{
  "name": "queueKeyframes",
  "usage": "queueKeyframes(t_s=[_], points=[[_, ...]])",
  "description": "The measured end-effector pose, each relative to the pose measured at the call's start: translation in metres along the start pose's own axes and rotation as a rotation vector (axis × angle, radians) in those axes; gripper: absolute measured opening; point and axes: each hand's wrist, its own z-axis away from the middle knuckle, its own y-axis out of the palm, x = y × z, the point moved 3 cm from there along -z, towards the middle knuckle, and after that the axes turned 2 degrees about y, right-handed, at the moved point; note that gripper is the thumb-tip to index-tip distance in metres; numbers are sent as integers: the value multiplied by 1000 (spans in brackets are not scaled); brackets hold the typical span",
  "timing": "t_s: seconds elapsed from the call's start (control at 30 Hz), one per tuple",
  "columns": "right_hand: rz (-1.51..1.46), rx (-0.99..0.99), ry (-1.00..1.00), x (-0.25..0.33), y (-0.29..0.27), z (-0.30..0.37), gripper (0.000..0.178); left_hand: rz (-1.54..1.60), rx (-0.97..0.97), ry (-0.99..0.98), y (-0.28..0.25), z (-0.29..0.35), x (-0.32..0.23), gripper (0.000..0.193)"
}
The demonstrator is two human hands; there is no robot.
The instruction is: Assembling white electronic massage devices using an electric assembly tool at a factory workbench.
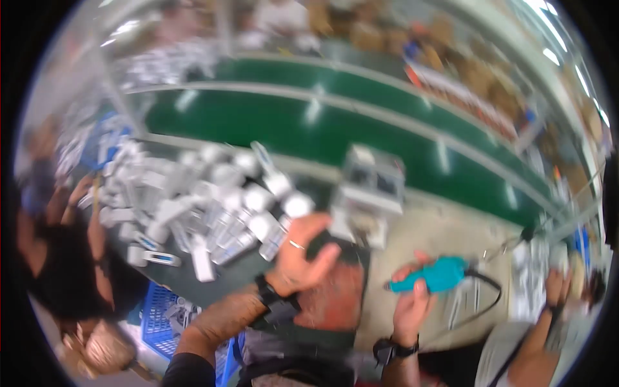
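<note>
My right hand (pixel 414 303) is wrapped round a teal electric screwdriver (pixel 433 276), its tip pointing left and a dark cable leaving its back end. My left hand (pixel 302 253), with a ring on it, is held in the air with thumb and fingers apart and nothing in it. Just beyond it lies a spread heap of white plastic parts (pixel 222 193), some long and slim, some rounded. A reddish-brown mat (pixel 335 293) lies beside my left wrist. Past the mat stands a small boxy device (pixel 371 180) with a dark window; blur hides its details.
A blue plastic basket (pixel 157 319) with small parts stands at the lower left. A green conveyor belt (pixel 258 109) with pale rails runs along the far side. Co-workers sit close by on the left (pixel 58 258) and on the right (pixel 535 348). A cord hangs from the upper right.
</note>
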Motion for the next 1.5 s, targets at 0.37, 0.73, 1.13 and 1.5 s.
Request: queueKeyframes(t_s=[0.37,0.73,1.13,1.5], points=[[434,-357,-76,61,-95,72,79,251,690,291,142,-11,-94,27],[340,-456,-84,50,-118,108,65,140,817,93,330,14,-128,52],[382,-131,-188,32,-115,68,65,204,587,115,237,22,-85,31],[314,-151,117,26,-36,51,52,66,455,181,38,8,-38,30]])
